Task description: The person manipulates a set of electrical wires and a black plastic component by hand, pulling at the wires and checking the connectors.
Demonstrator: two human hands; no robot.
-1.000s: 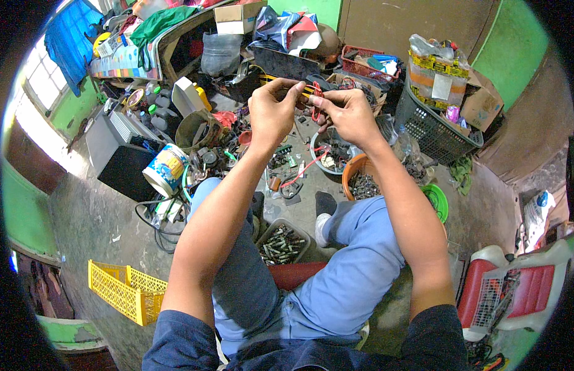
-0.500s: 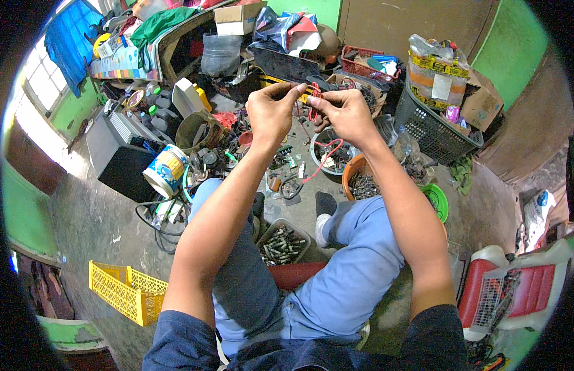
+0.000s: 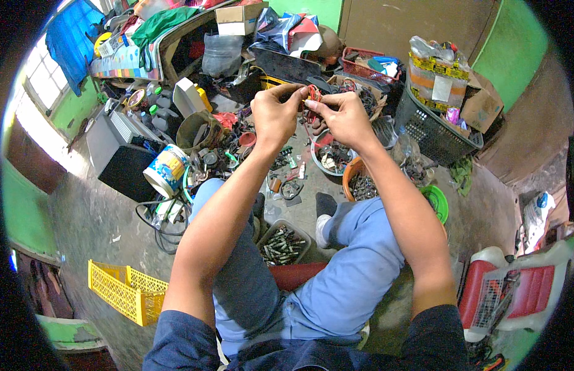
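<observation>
Out at arm's length, my left hand point(image 3: 276, 119) and my right hand point(image 3: 344, 119) meet with fingertips nearly touching. Between them is a bunched red wire point(image 3: 313, 95), partly hidden by the fingers. My left hand is closed in a pinch on this wire. The right thumb and fingers also pinch it, with a small yellowish bit at the fingertips that is too small to name. Below my hands stands a pale basin point(image 3: 314, 151) of mixed scrap parts, and beside it an orange basin point(image 3: 347, 185) of small dark metal pieces.
Between my legs sits a clear tub point(image 3: 309, 238) of metal pieces. Left are a yellow crate point(image 3: 117, 285), a painted bucket point(image 3: 166, 170) and heaped scrap. A green bowl point(image 3: 440, 201) is by my right knee. A loaded dark basket point(image 3: 432, 127) stands far right.
The long loop of red wire that hung below my right hand no longer shows there; the wire is bunched at my fingers. Both hands have shifted slightly.
</observation>
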